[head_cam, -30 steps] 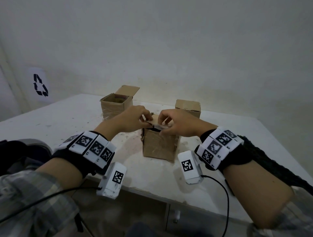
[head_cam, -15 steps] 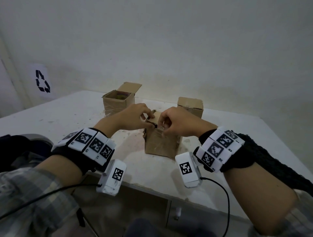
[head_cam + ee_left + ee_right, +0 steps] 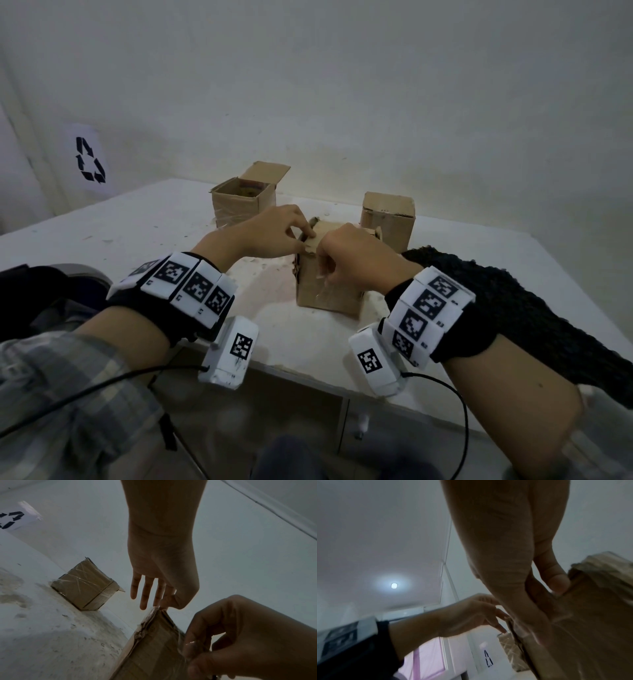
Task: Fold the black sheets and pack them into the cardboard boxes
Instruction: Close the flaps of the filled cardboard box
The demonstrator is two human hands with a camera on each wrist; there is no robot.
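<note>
The near cardboard box (image 3: 325, 291) stands at the middle of the white table (image 3: 137, 240), and both hands are at its top. My left hand (image 3: 303, 236) pinches the corner of a top flap (image 3: 158, 609) between thumb and forefinger, the other fingers hanging straight. My right hand (image 3: 329, 270) grips the front top edge, its thumb (image 3: 556, 580) pressed on the cardboard. A flap lies across the top, so what is inside is hidden. A black knitted sheet (image 3: 513, 308) lies on the table under my right forearm.
An open box (image 3: 243, 202) with its lid up stands at the back left. A closed box (image 3: 388, 219) stands at the back right, close behind the near box. The table's front edge runs just under my wrists. A recycling sign (image 3: 89, 164) hangs on the left wall.
The flaps of the near box have come down, and the dark gap at its top is now covered. Both hands have stayed at the box top.
</note>
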